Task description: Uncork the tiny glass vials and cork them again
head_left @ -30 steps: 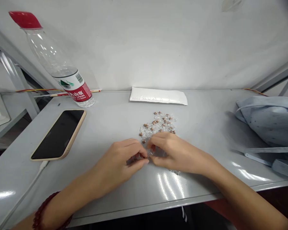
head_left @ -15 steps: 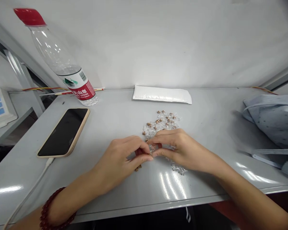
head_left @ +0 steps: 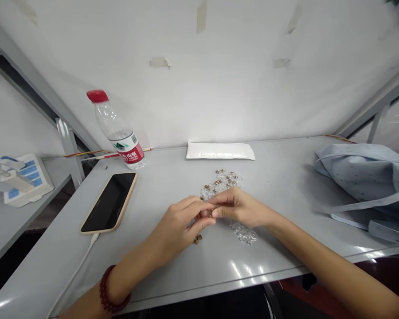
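- a loose heap of small clear plastic pieces (head_left: 221, 185), each with tiny brown beads stuck on, lies flat and spread out in the middle of the bench (head_left: 173, 186)
- a small piece (head_left: 206, 213), mostly hidden, is pinched between the fingers (head_left: 217, 212) of the left hand (head_left: 174, 226) and right hand (head_left: 242, 208), just in front of the heap
- a clump of clear plastic bits with no brown showing (head_left: 243, 233) sits apart, nearer the bench edge
- two or three loose brown beads (head_left: 197, 239) lie just below the left hand
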A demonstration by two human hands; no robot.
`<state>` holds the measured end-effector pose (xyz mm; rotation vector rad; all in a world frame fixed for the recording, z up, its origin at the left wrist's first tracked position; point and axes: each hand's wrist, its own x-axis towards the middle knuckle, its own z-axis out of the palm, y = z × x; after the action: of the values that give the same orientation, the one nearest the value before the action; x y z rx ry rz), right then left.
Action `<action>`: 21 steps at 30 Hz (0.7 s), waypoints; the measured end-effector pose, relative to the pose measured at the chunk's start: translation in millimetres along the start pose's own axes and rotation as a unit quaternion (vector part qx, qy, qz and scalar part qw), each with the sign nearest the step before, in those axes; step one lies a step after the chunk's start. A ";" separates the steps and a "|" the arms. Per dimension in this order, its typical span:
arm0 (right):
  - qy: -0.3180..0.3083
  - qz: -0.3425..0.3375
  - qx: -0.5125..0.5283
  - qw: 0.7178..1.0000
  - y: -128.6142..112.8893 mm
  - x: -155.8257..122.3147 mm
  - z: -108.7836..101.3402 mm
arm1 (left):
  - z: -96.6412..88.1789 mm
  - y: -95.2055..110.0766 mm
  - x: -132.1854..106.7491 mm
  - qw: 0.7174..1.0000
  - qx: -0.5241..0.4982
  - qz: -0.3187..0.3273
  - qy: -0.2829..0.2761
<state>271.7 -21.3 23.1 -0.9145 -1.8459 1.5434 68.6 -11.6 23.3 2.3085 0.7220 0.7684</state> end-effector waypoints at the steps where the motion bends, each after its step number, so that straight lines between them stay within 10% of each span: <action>1: -0.001 -0.005 -0.011 1.000 -0.9 0.1 0.7 | -0.4 0.9 0.3 1.000 0.002 -0.002 -0.002; 14: -0.013 -0.030 -0.220 0.975 -4.1 -1.9 -0.2 | 14.4 -5.8 -5.9 0.987 0.118 0.103 -0.043; 21: 0.088 -0.049 -0.285 0.953 -5.3 -6.0 -10.4 | -7.1 -5.6 -2.4 0.996 0.064 -0.031 -0.053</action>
<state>282.7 -20.4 30.2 -1.1436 -2.2012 0.8375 60.6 -6.8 23.3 2.4081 0.8128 0.5820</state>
